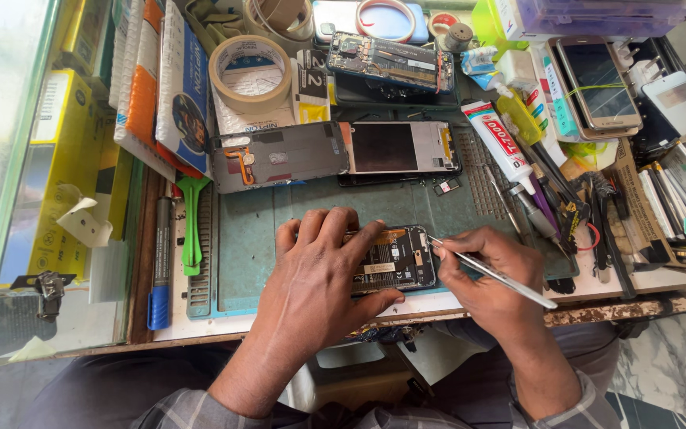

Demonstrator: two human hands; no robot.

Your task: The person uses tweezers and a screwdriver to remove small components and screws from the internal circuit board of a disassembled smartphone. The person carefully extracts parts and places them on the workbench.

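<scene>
From my seat I see the green work mat (256, 238) first, a flat rubbery sheet with ribbed trays along its left and upper right edges, covering most of the bench. Left of it a glass pane (1, 159) stands on edge with yellow boxes (57, 159) behind it. At the top of the mat lie two stripped phone halves, a grey frame (279, 155) and a dark display panel (398, 148) just beside it, with another opened phone (391, 62) further back showing its boards. A roll of beige tape (248, 73) sits on printed packets near the back. To the right, tools, tubes and an adhesive tube with red lettering (495, 137) crowd in close, and a phone bound with a rubber band (597, 83) rests above them. A green plastic pry tool (192, 222) and a blue pen (159, 274) lie along the left tray. My left hand (319, 274) is spread flat over the opened smartphone (395, 258), pinning it to the mat's front edge and hiding its left half; metal shields and an orange strip show on the right. My right hand (486, 274) pinches slim steel tweezers (494, 274), their tip touching the phone's right rim.
</scene>
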